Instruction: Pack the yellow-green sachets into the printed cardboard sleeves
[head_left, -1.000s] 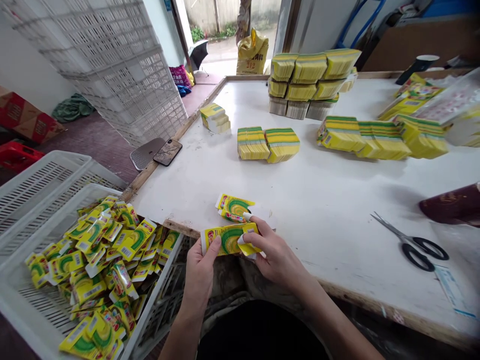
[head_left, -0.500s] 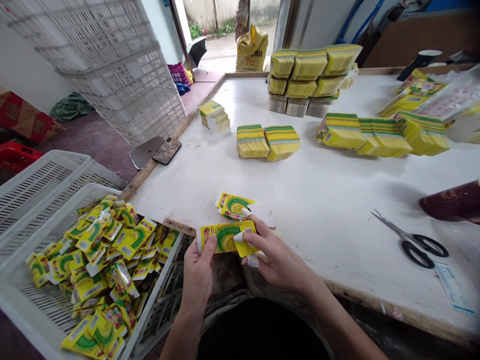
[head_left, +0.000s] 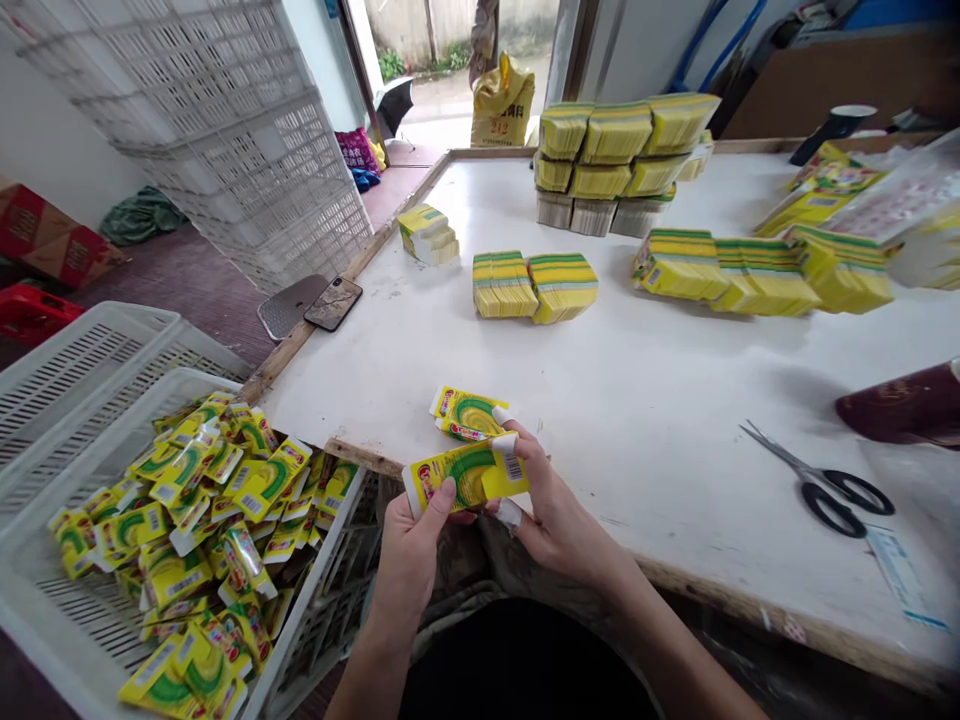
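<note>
Head camera: the left hand (head_left: 411, 550) grasps a yellow carton (head_left: 469, 472) by its left end at the table (head_left: 660, 420)'s near edge. The right hand (head_left: 562, 515) has fingers at its right end; whether they grip cannot be told. 0.5 seconds ago they covered part of the barcode flap (head_left: 504, 470), now plainer, and the carton tilted less. Beyond, 1 second carton (head_left: 466, 408) and 2 bundles (head_left: 534, 288) lie unmoved.

Daylight from the doorway (head_left: 442, 95) glares on the tabletop (head_left: 660, 400), and the outer edges look stretched.
</note>
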